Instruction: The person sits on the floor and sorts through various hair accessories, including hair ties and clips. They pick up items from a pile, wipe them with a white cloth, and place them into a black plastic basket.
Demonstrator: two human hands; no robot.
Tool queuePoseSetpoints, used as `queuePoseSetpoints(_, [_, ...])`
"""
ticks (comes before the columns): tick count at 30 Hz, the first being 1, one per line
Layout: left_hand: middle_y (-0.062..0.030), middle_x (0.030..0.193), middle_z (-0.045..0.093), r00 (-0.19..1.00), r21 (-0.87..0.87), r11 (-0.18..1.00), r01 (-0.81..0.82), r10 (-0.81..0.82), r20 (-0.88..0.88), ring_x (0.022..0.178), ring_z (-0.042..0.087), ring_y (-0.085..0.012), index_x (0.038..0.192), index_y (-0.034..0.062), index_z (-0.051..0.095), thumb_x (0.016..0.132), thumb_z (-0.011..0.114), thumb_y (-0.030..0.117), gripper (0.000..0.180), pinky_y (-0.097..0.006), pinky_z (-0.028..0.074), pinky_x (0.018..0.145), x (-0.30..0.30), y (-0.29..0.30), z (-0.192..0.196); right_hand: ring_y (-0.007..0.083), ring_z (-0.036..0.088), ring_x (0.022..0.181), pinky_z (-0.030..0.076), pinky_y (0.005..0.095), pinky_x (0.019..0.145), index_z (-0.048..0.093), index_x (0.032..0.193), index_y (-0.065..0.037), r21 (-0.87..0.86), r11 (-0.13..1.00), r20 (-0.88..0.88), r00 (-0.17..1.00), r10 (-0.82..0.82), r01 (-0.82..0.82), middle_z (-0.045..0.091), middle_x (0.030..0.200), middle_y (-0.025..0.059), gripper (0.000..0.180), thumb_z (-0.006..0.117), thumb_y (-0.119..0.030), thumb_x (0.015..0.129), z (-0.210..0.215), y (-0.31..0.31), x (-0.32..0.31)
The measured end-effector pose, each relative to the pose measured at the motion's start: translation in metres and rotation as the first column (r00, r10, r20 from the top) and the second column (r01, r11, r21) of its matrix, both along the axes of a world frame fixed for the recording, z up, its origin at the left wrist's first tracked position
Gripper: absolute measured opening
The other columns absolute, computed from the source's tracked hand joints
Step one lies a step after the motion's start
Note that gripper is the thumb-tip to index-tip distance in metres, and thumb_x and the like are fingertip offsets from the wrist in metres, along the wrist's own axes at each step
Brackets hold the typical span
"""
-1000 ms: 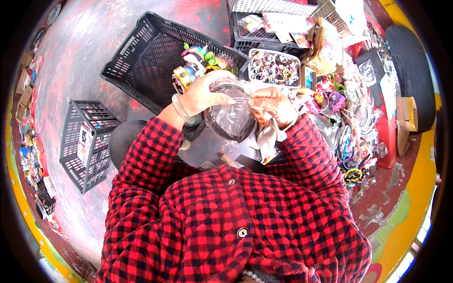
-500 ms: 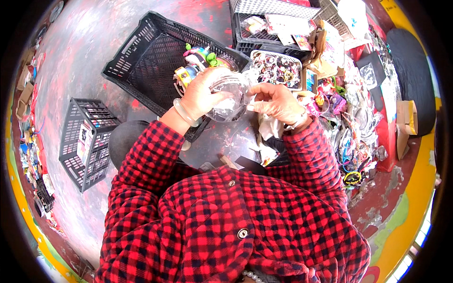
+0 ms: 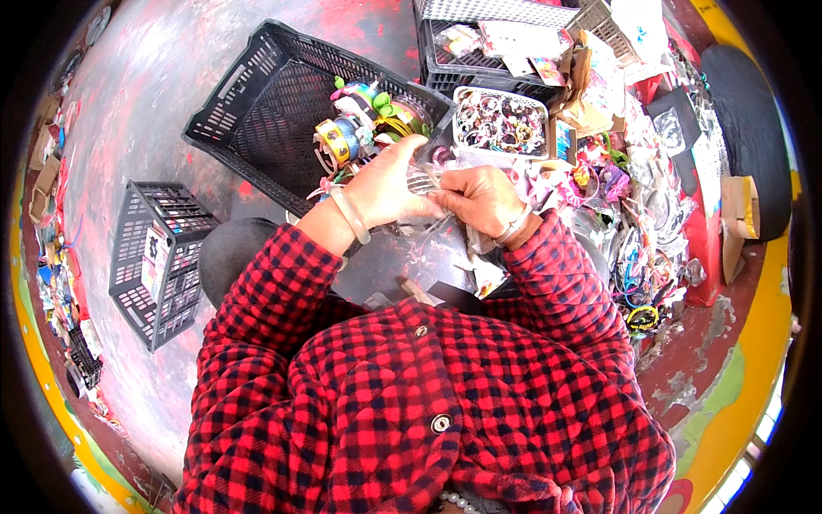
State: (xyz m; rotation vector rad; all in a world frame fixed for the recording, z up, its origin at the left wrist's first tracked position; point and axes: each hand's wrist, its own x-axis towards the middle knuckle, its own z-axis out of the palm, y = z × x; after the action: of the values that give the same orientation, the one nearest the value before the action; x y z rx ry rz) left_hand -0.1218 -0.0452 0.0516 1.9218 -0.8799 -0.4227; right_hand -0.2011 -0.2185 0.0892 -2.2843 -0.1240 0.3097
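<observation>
Between my hands is a clear, round plastic piece (image 3: 421, 182) with ridged edges, now mostly covered by my fingers; its exact kind I cannot make out. My left hand (image 3: 383, 190) curves round its left side, thumb and fingers gripping it. At its right edge, my right hand (image 3: 486, 200) pinches with thumb and fingers close to my left fingertips. Just beyond, a large black plastic crate (image 3: 244, 98) stands tilted, with colourful wide headbands (image 3: 347, 137) bunched in its near right end. A white basket (image 3: 545, 128) of small hair ties stands past my right hand.
Black crates (image 3: 445, 64) with packets stand at the far right. Bagged hair accessories (image 3: 634, 248) are heaped along the right side, beside an open cardboard box (image 3: 738, 218). A smaller black crate (image 3: 163, 265) is on the floor at left. More goods line the left wall.
The clear round plastic piece has turned from facing me to nearly edge-on. My right hand has moved left, closing in on my left hand, and its fingers have closed at the edge.
</observation>
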Motion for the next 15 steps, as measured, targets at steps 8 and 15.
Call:
queuePoseSetpoints(8, [-0.0238, 0.118, 0.050, 0.959, 0.199, 0.941, 0.272, -0.282, 0.019, 0.111, 0.048, -0.0356, 0.125, -0.0021, 0.041, 0.069, 0.071, 0.032, 0.072, -0.039, 0.039, 0.092, 0.002, 0.007, 0.009, 0.0053, 0.049, 0.058, 0.040, 0.0247, 0.054, 0.064, 0.076, -0.005, 0.384, 0.910, -0.154, 0.982, -0.106, 0.158, 0.056, 0.059, 0.0003, 0.008, 0.062, -0.012, 0.080, -0.005, 0.001, -0.003])
queuePoseSetpoints(15, [-0.0220, 0.119, 0.049, 0.935, 0.070, 0.935, 0.346, -0.350, 0.049, 0.113, 0.048, -0.0324, 0.129, -0.0020, 0.038, 0.072, 0.071, 0.033, 0.075, -0.036, 0.038, 0.095, 0.006, 0.010, 0.015, 0.0020, 0.037, 0.048, 0.027, 0.0206, 0.043, 0.062, 0.067, -0.004, 0.577, 0.724, -0.323, 0.920, -0.223, 0.379, 0.046, 0.054, -0.0059, 0.016, 0.062, -0.012, 0.081, 0.017, 0.005, -0.005])
